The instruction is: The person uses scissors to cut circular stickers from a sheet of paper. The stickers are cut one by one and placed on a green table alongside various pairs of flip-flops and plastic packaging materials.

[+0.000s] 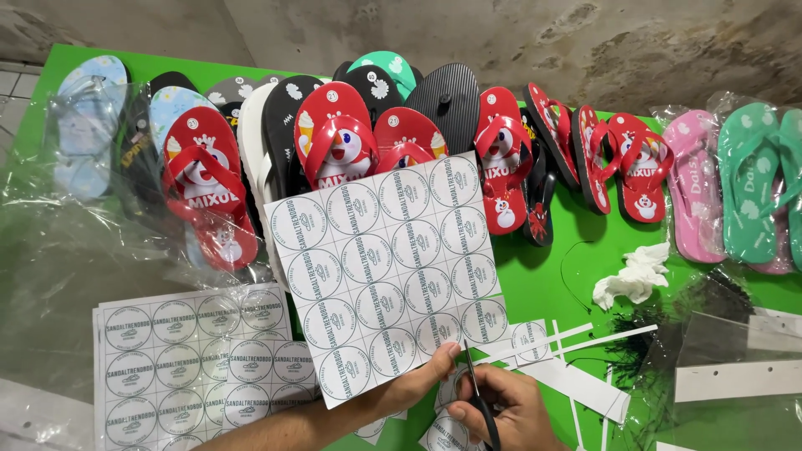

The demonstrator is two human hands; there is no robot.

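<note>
two hands are working low in the frame: the left hand (422, 380) is pinching the sticker sheet (386, 271) at its lower right corner, while the right hand (510, 409), fingers curled through the scissors (478, 401), is pointing the blades up toward that edge. round white labels are covering a second sheet (192, 359) at lower left; red flip-flops (205, 188) are lining the green table (551, 284).

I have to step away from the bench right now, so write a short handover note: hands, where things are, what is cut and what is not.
Left hand: pinches the bottom edge of the raised sheet of round labels.
Right hand: holds the scissors, blades at that sheet's lower right edge.
Where things are: stack of uncut label sheets on the green table at left; cut white strips and a few loose labels at right; flip-flops lined along the back.
Done: some strips trimmed, a few labels separated.
Left: the held sheet is mostly whole; the stack is uncut.
</note>
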